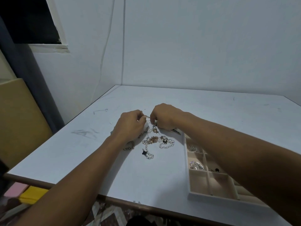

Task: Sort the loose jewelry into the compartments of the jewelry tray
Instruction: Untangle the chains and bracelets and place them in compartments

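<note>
While the loose jewelry [155, 141] lies tangled on the tabletop [211, 108] just left of the jewelry tray [186, 160], the left hand [130, 126] and the right hand [164, 118] both pinch a thin metal piece [147, 117] at the pile's far edge, fingertips curled round it. If it is hooked into the pearl strands [166, 145], lifting could drag the heap along, strain a chain, or flick small pieces away.

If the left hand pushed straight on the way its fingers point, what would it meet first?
Probably the right hand, just past the thin silvery piece both hands pinch between them. The left hand points right and away; depth is unclear.
</note>
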`<state>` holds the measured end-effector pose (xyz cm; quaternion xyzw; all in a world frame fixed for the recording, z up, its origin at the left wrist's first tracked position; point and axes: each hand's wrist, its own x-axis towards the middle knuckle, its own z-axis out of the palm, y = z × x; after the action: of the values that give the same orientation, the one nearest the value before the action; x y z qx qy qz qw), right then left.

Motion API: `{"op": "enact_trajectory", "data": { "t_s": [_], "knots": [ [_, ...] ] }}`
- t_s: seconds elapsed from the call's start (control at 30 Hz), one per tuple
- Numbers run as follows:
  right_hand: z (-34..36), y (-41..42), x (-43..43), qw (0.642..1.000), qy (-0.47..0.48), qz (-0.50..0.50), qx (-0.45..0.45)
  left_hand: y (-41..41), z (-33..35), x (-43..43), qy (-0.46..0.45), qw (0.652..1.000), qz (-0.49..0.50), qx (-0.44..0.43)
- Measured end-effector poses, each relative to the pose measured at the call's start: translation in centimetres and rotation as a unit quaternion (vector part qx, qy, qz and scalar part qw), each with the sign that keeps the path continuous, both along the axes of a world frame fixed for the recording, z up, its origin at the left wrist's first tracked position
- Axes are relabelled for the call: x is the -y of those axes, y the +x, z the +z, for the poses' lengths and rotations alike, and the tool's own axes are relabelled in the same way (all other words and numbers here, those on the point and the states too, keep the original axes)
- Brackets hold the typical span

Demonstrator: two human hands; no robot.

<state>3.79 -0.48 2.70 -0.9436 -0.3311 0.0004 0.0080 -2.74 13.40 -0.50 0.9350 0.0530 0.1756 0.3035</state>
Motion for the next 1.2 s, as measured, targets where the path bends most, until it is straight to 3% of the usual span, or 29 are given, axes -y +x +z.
{"op": "enact_trajectory", "data": {
  "t_s": [0.3,0.53,0.67,0.9,1.2],
  "knots": [
    [0.4,1.0,-0.3,0.999,-0.031,0.043,0.0,1.4,-0.7,-0.6,-0.021,1.0,0.005,-0.003],
    [1.2,1.0,0.0,0.997,0.047,0.009,-0.067,1.5,0.2,-0.6,-0.053,0.998,0.012,0.03],
    [1.8,0.8,0.0,0.995,0.072,0.014,-0.07,1.5,1.1,0.0,-0.137,0.989,0.007,0.044],
    [3.5,0.2,0.2,0.994,0.092,0.035,-0.055,2.2,1.7,1.6,-0.415,0.91,0.001,0.007],
    [5.1,-0.2,0.6,0.993,0.107,0.032,-0.037,2.0,2.1,3.3,-0.514,0.857,-0.025,-0.016]
  ]
}}
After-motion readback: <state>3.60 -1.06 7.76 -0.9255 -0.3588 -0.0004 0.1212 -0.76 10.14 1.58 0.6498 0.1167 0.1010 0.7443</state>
